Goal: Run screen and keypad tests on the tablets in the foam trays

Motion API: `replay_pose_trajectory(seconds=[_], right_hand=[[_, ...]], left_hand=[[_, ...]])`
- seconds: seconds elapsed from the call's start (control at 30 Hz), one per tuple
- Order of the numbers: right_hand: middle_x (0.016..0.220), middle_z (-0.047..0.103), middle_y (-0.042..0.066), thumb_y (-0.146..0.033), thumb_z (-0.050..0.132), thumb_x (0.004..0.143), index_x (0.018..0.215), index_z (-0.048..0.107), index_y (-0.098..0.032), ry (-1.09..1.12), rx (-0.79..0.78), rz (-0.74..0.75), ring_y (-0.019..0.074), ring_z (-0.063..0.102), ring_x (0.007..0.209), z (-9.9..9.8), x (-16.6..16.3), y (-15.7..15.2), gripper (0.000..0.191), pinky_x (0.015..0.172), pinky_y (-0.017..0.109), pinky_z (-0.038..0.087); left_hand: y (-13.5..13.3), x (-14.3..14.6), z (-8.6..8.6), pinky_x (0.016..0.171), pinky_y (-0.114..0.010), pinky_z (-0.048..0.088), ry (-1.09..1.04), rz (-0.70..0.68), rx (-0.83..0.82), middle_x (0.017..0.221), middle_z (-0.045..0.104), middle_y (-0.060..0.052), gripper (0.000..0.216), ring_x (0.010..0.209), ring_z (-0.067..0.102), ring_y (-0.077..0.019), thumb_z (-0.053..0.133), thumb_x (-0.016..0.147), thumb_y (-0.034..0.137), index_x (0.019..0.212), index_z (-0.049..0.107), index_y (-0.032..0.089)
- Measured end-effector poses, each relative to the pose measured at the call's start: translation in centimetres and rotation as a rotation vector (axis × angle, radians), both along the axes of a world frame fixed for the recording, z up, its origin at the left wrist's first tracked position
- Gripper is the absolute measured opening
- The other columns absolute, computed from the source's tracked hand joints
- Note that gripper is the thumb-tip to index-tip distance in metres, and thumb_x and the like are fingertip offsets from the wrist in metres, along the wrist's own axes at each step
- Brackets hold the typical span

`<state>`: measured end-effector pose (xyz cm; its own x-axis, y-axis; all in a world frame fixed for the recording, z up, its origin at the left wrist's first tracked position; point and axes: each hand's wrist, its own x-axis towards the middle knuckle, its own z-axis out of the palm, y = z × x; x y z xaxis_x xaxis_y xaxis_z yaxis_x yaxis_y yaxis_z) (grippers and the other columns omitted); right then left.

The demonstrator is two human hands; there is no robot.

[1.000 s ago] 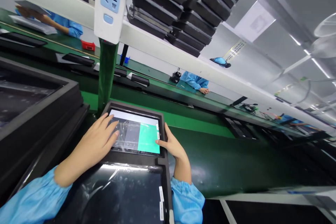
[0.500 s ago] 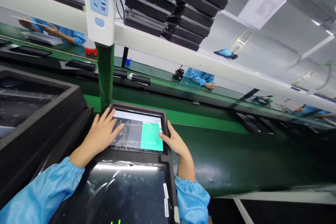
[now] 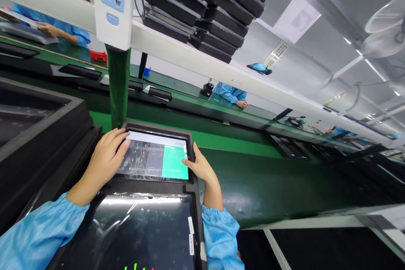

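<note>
A tablet with a lit screen, grey keypad and bright green block, lies in the far slot of a black foam tray. My left hand rests over its left edge, fingers stretched out close together, thumb along the screen. On the right side, my right hand holds the tray's rim; its thumb lies over the tablet's edge by small white labels, and its fingers go down outside the rim, partly hidden. A larger dark screen under clear film sits in the near slot.
Stacked black foam trays stand on the left. A green post and a white power strip rise behind the tablet. Black boxes sit on the shelf overhead. Co-workers in blue sleeves are at the far bench.
My left hand has slid left off the keypad toward the tablet's edge, and its spread fingers have come together. My right hand keeps its place on the rim. The view has shifted slightly.
</note>
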<state>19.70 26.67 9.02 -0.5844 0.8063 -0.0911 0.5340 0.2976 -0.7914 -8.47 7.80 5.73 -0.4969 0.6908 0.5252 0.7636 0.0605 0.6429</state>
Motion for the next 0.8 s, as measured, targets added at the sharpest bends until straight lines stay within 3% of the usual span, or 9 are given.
replay_pose_trajectory(seconds=[0.17, 0.37, 0.5, 0.67, 0.8], right_hand=[[0.169, 0.018, 0.01, -0.03, 0.081, 0.068, 0.163, 0.013, -0.019, -0.024, -0.025, 0.049, 0.0288, 0.024, 0.155, 0.3, 0.6, -0.4, 0.118, 0.127, 0.046, 0.017], [0.166, 0.027, 0.009, -0.037, 0.083, 0.07, 0.161, 0.026, -0.021, 0.05, -0.003, -0.046, 0.0298, 0.029, 0.154, 0.1, -0.3, 0.0, 0.109, 0.127, 0.049, 0.019], [0.164, 0.033, 0.012, -0.053, 0.075, 0.078, 0.16, 0.031, -0.02, 0.106, 0.004, -0.091, 0.0312, 0.034, 0.151, 0.9, 0.4, -1.8, 0.098, 0.125, 0.05, 0.025], [0.158, 0.046, 0.01, -0.058, 0.06, 0.092, 0.151, 0.047, -0.025, 0.104, 0.13, -0.124, 0.0298, 0.041, 0.148, 3.0, 2.3, -7.1, 0.068, 0.123, 0.053, 0.032], [0.156, 0.049, 0.005, -0.048, 0.053, 0.1, 0.141, 0.058, -0.032, 0.013, 0.214, 0.143, 0.0278, 0.04, 0.149, 4.2, 0.6, -9.6, 0.045, 0.123, 0.054, 0.032]], left_hand=[[-0.1, 0.2, 0.1, 0.117, -0.052, 0.038, -0.043, -0.025, 0.018, 0.131, 0.063, -0.011, 0.051, 0.131, 0.052, -0.03, 0.032, 0.102, 0.055, 0.12, 0.065, 0.021], [0.2, 0.1, 0.1, 0.118, -0.053, 0.037, -0.083, -0.043, 0.015, 0.13, 0.063, -0.013, 0.054, 0.13, 0.052, -0.0301, 0.031, 0.101, 0.057, 0.116, 0.066, 0.019], [-0.9, 0.5, 0.1, 0.12, -0.058, 0.034, -0.091, -0.048, -0.022, 0.135, 0.06, -0.014, 0.058, 0.135, 0.048, -0.0331, 0.032, 0.1, 0.061, 0.118, 0.066, 0.017], [-7.7, 2.8, -0.8, 0.122, -0.058, 0.033, -0.18, -0.13, -0.165, 0.152, 0.049, 0.003, 0.039, 0.148, 0.037, -0.0252, 0.039, 0.101, 0.052, 0.135, 0.055, 0.04], [-14.4, 4.9, -3.0, 0.116, -0.053, 0.041, -0.17, -0.128, -0.29, 0.16, 0.039, 0.008, 0.048, 0.146, 0.042, -0.0249, 0.042, 0.099, 0.046, 0.146, 0.04, 0.05]])
